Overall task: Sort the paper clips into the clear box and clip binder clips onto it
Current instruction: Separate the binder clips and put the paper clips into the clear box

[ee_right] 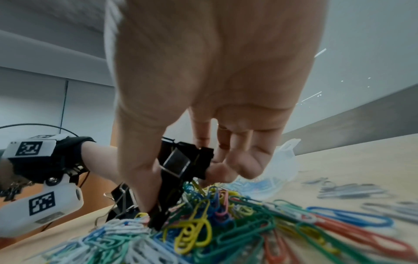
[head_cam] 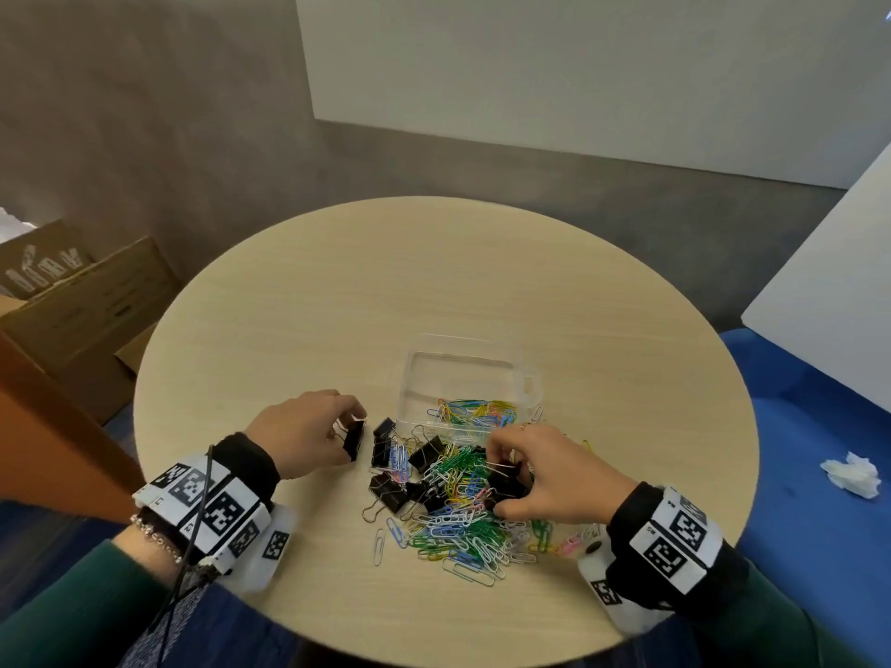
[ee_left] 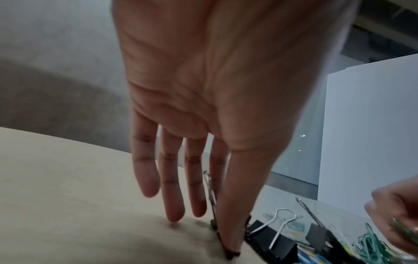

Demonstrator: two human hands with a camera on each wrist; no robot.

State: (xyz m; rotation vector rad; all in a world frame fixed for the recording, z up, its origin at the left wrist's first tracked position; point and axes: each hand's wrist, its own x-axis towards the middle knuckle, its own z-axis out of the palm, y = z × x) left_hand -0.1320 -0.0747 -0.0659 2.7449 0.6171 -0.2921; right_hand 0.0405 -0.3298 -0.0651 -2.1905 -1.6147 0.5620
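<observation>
paper clips (head_cam: 458,518) on round table (head_cam: 385,291), grey carpet (head_cam: 144,137)

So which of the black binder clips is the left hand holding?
The binder clip farthest left, apart from the pile; the left hand pinches it. The others lie among the paper clips.

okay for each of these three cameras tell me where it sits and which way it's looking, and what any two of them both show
Head: worn on the head, looking down at the round table; shows both hands and wristbands.
Left wrist: looks along the left hand, which pinches a binder clip.
Right wrist: looks along the right hand, which grips a black binder clip.
Shared: head and right wrist both show the paper clip pile.
</observation>
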